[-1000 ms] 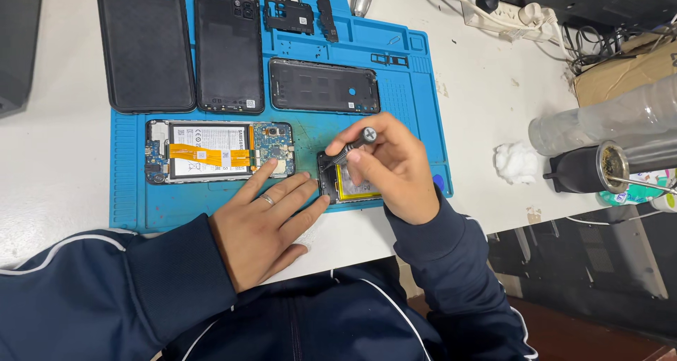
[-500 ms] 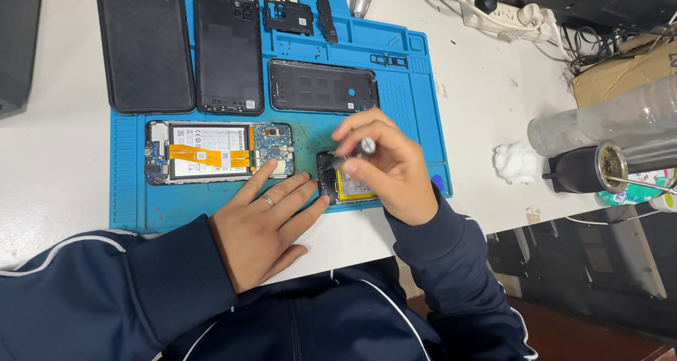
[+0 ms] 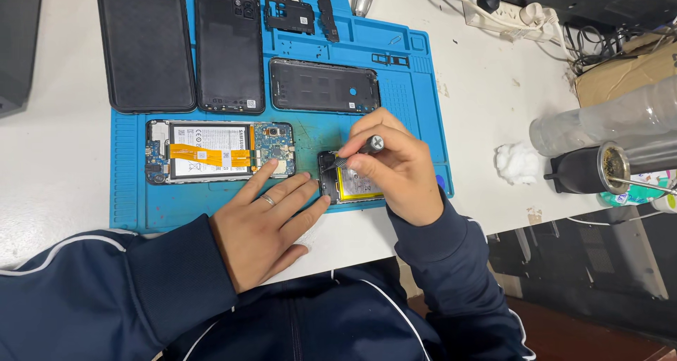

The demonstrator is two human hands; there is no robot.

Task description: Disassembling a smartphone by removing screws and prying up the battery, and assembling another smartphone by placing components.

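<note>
My right hand [image 3: 396, 169] grips a small screwdriver [image 3: 360, 150] with its tip on the top end of an opened phone [image 3: 347, 185] with a yellow battery, lying on the blue repair mat [image 3: 134, 199]. My left hand [image 3: 266, 223] lies flat on the mat with a ring on one finger; its fingertips press against the left edge of that phone. A second opened phone [image 3: 217, 150] with a white battery and orange flex cable lies just left of my fingers.
At the back lie a black phone case [image 3: 144, 44], a back cover [image 3: 229, 47], a mid frame [image 3: 324, 84] and small black brackets [image 3: 289, 14]. A cotton wad [image 3: 517, 162], a dark cup [image 3: 589, 169], clear bottles and a power strip [image 3: 504, 12] sit to the right.
My right hand has shifted slightly over the phone, turning the screwdriver; its handle now points more upward right. My left hand stays put.
</note>
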